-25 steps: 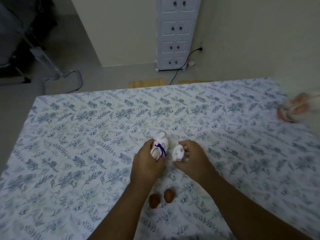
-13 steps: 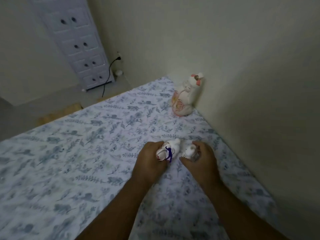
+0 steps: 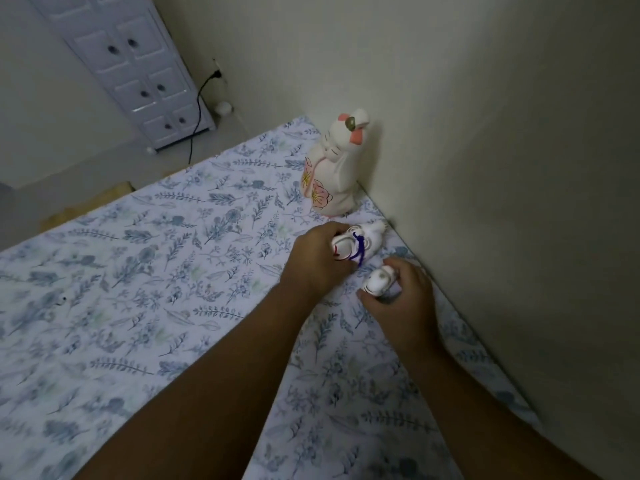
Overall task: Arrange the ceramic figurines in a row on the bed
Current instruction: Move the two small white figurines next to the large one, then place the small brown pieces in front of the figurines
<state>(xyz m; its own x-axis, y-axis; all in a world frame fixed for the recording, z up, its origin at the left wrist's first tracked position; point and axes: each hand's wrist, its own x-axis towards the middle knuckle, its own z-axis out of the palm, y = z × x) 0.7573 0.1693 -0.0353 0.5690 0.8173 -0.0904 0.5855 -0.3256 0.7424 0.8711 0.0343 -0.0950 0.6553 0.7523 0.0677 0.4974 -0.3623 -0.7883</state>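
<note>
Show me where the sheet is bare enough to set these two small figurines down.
Bare sheet spreads wide left of the left hand, out to the bed's far edge. It is crowded by the wall: the tall figurine stands there, just beyond the ribboned figurine and small figurine in the right hand. A narrower free strip runs along the wall nearer the person.
</note>
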